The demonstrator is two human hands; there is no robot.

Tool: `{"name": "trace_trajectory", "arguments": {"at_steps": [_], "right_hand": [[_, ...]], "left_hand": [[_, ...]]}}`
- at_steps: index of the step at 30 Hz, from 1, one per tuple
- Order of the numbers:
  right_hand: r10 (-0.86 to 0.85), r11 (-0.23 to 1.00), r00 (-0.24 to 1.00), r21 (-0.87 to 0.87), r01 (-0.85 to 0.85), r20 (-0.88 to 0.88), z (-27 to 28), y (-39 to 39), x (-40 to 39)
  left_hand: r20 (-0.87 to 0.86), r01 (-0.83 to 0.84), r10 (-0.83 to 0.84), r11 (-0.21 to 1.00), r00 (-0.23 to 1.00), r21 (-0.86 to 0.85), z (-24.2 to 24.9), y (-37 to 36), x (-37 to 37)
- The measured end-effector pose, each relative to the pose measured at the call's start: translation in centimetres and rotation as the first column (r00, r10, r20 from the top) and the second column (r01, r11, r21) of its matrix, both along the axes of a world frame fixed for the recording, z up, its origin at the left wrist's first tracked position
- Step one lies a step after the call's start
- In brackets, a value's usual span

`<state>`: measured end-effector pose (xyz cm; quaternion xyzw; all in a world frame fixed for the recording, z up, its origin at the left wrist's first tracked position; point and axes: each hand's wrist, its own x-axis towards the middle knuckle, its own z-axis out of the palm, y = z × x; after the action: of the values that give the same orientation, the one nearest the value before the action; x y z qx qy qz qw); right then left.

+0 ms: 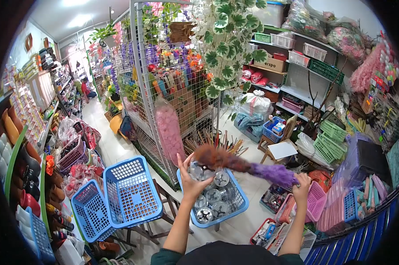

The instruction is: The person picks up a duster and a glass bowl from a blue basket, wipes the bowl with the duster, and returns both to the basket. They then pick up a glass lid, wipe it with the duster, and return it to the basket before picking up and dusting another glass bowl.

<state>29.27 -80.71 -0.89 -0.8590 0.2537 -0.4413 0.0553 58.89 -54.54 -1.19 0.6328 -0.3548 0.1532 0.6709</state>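
My left hand is curled round a clear glass vessel at the near-left part of a blue plastic basket. Several more clear vessels fill this basket, their round ends facing up. My right hand is closed on the end of a feather duster, purple near the hand and brown toward the tip. The duster reaches leftward over the basket, its brown fluffy tip against or just above the vessel at my left hand; contact cannot be made out.
Two blue baskets rest on a dark wooden stool to the left. A white wire rack with artificial flowers stands ahead. Pink and red baskets crowd the floor at right. Far down the aisle a person crouches.
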Motion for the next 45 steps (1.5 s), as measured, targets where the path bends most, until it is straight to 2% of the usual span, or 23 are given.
{"name": "trace_trajectory", "arguments": {"at_steps": [1,4,5,6,8,12,14,15,16,18,20,24,26,28,29,32,33,37,39,40,42,43,45], "right_hand": [[-0.025,1.000,1.000,0.008,0.025,0.007,0.4,0.7,0.4],[0.033,0.995,0.998,0.097,-0.028,-0.056,-0.5,0.9,0.5],[0.085,0.987,0.991,0.148,-0.070,-0.101,-0.5,0.7,0.2],[0.087,0.986,0.991,0.148,-0.072,-0.100,-0.6,0.4,0.0],[0.099,0.995,0.995,0.014,-0.099,-0.010,-0.8,0.1,-0.1],[-0.030,1.000,0.999,0.009,0.029,0.034,-0.7,0.8,0.5],[-0.007,1.000,1.000,0.016,0.007,0.004,-1.7,0.8,0.8],[0.062,0.997,0.997,0.042,-0.060,-0.044,-2.1,0.9,0.8],[0.133,0.989,0.987,0.071,-0.127,-0.091,-2.3,1.0,0.9],[0.158,0.982,0.980,0.119,-0.145,-0.117,-2.7,0.4,0.6],[0.056,0.988,0.991,0.148,-0.038,-0.123,-4.1,-0.1,0.1],[0.000,0.991,0.993,0.131,0.016,-0.119,-6.2,1.2,1.9],[0.112,0.985,0.983,0.143,-0.092,-0.142,-7.1,2.0,3.0],[0.164,0.970,0.973,0.208,-0.128,-0.164,-7.6,2.1,3.6],[0.166,0.968,0.972,0.216,-0.128,-0.169,-8.2,1.8,3.5],[0.117,0.967,0.975,0.245,-0.068,-0.188,-10.2,0.7,3.6],[0.113,0.956,0.979,0.288,-0.060,-0.170,-11.3,0.6,4.0],[0.044,0.892,0.969,0.447,0.071,-0.242,-15.0,3.1,7.7],[0.138,0.800,0.956,0.598,0.047,-0.260,-16.6,5.9,11.3],[0.195,0.751,0.969,0.659,-0.046,-0.154,-19.4,6.9,13.1],[0.258,0.677,0.959,0.729,-0.096,-0.113,-19.7,10.5,16.3],[0.298,0.609,0.954,0.774,-0.173,-0.022,-20.6,11.5,17.9],[0.293,0.629,0.954,0.765,-0.139,-0.068,-22.3,13.4,20.5]], "left_hand": [[0.073,-0.049,0.045,0.997,0.996,0.053,0.0,0.0,0.0],[0.001,-0.138,0.140,0.975,0.990,0.177,0.1,0.0,-0.9],[0.027,-0.037,0.035,0.995,0.999,0.090,0.0,0.0,-0.5],[-0.108,0.189,-0.197,0.979,0.974,-0.080,-1.3,-0.2,0.3],[-0.035,0.034,-0.034,0.999,0.999,-0.013,-0.3,0.0,-0.1],[0.017,-0.001,0.000,0.999,1.000,0.050,-0.8,-0.2,-0.2],[-0.030,-0.030,0.033,0.994,0.999,0.105,-1.2,-0.5,-1.0],[-0.038,-0.008,0.013,0.989,0.999,0.149,-3.3,-0.7,-0.6],[-0.040,0.228,-0.226,0.932,0.973,0.280,-3.1,-0.3,0.4],[-0.186,0.114,-0.130,0.989,0.974,-0.094,-3.6,-0.5,-0.6],[-0.128,-0.009,0.016,0.998,0.992,0.055,-4.2,-0.1,0.0],[-0.072,-0.033,0.046,0.985,0.996,0.169,-5.9,0.0,-0.5],[-0.103,-0.051,0.069,0.984,0.992,0.172,-7.2,-0.1,-0.9],[-0.169,-0.085,0.134,0.959,0.976,0.272,-8.5,0.3,-0.7],[-0.253,-0.068,0.114,0.981,0.961,0.184,-8.6,0.7,-0.8],[-0.286,-0.039,0.063,0.995,0.956,0.089,-9.2,1.8,-0.1],[-0.207,-0.085,0.114,0.986,0.972,0.145,-9.4,2.0,-0.1],[-0.230,-0.066,0.089,0.992,0.969,0.106,-11.1,2.1,-0.5],[-0.195,-0.063,0.096,0.984,0.976,0.167,-11.5,2.0,-1.0],[-0.201,-0.066,0.100,0.983,0.974,0.170,-11.6,2.0,-1.2],[-0.212,-0.063,0.106,0.978,0.971,0.201,-11.6,1.9,-1.6],[-0.222,-0.054,0.096,0.981,0.970,0.187,-11.6,1.8,-1.7],[-0.218,-0.056,0.095,0.982,0.971,0.180,-11.8,2.0,-1.7]]}}
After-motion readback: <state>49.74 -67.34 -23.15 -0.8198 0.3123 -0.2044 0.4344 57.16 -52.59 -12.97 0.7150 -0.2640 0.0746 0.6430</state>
